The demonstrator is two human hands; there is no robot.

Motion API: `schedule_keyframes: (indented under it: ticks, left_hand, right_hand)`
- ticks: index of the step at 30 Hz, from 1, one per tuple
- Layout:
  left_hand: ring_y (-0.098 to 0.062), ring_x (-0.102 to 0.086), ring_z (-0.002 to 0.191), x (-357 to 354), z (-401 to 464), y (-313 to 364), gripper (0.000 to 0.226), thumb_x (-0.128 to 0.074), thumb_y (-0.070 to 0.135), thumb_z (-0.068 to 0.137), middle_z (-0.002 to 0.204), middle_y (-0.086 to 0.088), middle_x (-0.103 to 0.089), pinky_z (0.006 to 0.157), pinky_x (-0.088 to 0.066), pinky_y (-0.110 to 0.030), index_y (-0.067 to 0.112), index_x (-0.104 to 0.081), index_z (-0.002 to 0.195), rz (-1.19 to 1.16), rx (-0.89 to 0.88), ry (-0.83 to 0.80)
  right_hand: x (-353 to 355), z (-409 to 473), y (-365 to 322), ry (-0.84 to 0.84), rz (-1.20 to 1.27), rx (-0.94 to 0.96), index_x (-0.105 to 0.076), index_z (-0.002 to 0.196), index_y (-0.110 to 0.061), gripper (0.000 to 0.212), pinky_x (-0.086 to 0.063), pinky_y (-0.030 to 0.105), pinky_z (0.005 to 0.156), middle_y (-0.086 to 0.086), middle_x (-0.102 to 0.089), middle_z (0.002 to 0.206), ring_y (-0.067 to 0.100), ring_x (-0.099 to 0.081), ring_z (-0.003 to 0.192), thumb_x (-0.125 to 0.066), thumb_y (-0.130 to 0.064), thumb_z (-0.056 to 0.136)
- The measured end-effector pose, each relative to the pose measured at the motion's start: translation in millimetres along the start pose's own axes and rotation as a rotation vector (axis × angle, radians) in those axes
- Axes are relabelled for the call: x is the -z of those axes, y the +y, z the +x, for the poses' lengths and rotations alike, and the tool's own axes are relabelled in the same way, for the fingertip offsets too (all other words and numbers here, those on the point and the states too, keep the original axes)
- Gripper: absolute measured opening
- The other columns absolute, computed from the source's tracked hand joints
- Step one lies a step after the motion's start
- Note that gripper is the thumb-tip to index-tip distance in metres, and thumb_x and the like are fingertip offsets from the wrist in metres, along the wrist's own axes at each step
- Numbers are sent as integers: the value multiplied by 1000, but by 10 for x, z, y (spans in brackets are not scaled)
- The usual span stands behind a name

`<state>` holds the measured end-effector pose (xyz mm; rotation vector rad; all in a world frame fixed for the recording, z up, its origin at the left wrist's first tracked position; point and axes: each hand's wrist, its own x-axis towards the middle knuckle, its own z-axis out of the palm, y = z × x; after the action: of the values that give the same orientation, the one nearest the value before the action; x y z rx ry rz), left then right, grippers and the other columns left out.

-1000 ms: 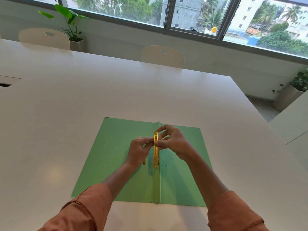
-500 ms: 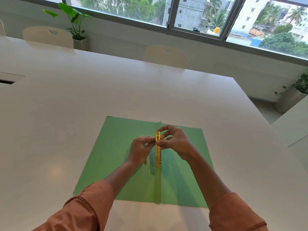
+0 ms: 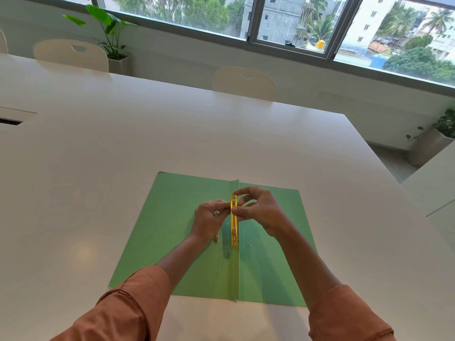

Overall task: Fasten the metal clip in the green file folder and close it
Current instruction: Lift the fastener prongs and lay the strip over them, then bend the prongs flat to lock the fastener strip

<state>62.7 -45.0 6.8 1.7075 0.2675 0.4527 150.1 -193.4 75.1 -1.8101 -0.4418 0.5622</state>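
From my feed: green file folder point(image 3: 172, 232) lies open and flat on the white table point(image 3: 123, 148), close to the near edge, roughly centred left-to-right. Spine fold runs away from me, with a raised flap along it.

Gold metal clip bar point(image 3: 234, 225) sits along that fold. Right hand point(image 3: 261, 212) pinches its far half between thumb and fingertips. Left hand point(image 3: 209, 219) is closed just beside the bar on the left cover; a small metal piece point(image 3: 216, 238) pokes out below it. Looks like a prong of the fastener, but too small for me to be sure. Both forearms come in over the near edge, rust-coloured sleeves point(image 3: 128, 308) pushed up.

Rest of the table is bare and glossy. A dark slot point(image 3: 9, 122) is cut in near the left edge. Two white chairs point(image 3: 243, 82) are tucked in at the far edge. Potted plant point(image 3: 110, 43) stands behind the far-left chair, another planter point(image 3: 433, 143) on the floor beyond the right edge. A second white surface point(image 3: 435, 183) juts in at right. Wide window point(image 3: 270, 18) spans the back wall, buildings and trees outside.
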Motion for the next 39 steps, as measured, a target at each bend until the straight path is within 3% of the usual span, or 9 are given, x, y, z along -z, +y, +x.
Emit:
schedule_keyframes:
  ticks: [9,13,16,19,21,24,31,35,39]
  left_hand:
    - [-17,-76,96,42,-9,24,18,-75,11,92,99,2,-83,94,-59,-45,15,-83,108,56,-3,-35]
    - [-5,-71,106,128,-72,15,38,-74,9,93,118,10,-75,104,-56,-41,13,-71,131,223,-5,-47]
    - [-10,-71,102,216,-169,-23,47,-77,16,91,122,4,-76,100,-57,-45,14,-66,137,344,-73,-87]
    - [-15,-65,119,281,-280,-51,49,-74,34,87,130,2,-72,106,-49,-53,24,-68,135,455,-101,-141]
    - [-12,-57,129,288,-353,-41,49,-72,41,86,134,7,-69,107,-40,-49,30,-69,133,537,-134,-190]
    - [-5,-49,130,245,-426,11,47,-74,43,87,135,18,-65,93,-27,-37,34,-70,133,629,-218,-248]
    - [-9,-39,133,196,-456,71,61,-68,55,87,142,18,-56,100,-28,-45,33,-60,144,745,-252,-332]
    - [-10,-33,140,185,-433,124,64,-65,56,91,150,15,-50,105,-24,-43,33,-54,149,823,-255,-371]
    - [-14,-29,146,174,-402,169,60,-62,56,92,159,13,-43,106,-15,-38,32,-56,147,937,-316,-391]
  right_hand:
    - [-48,12,61,25,-28,-26,-69,119,0,49,-67,44,71,13,-67,88,27,-76,70,-88,8,74]
    - [-66,25,119,52,-61,-40,-69,117,0,46,-67,46,72,12,-66,85,25,-75,69,-87,8,75]
    - [-88,28,169,76,-116,-54,-69,115,-2,44,-67,44,72,11,-67,81,22,-73,68,-87,5,76]
    - [-122,27,206,93,-199,-63,-68,116,-1,44,-68,44,73,8,-68,76,18,-72,65,-88,2,77]
    - [-144,37,202,102,-257,-75,-68,116,0,44,-68,42,71,8,-69,75,17,-72,61,-87,1,78]
    - [-165,62,170,98,-331,-109,-66,120,-1,46,-67,34,64,8,-69,73,12,-71,54,-85,3,79]
    - [-144,74,167,110,-436,-184,-64,119,-8,46,-63,30,57,12,-73,83,16,-70,57,-86,-3,79]
    - [-107,94,148,158,-479,-87,-69,118,-13,37,-49,22,53,5,-70,80,12,-62,61,-84,-13,84]
    - [-122,143,38,119,-471,15,-75,110,-18,27,-58,29,65,8,-76,83,11,-64,66,-83,-15,84]
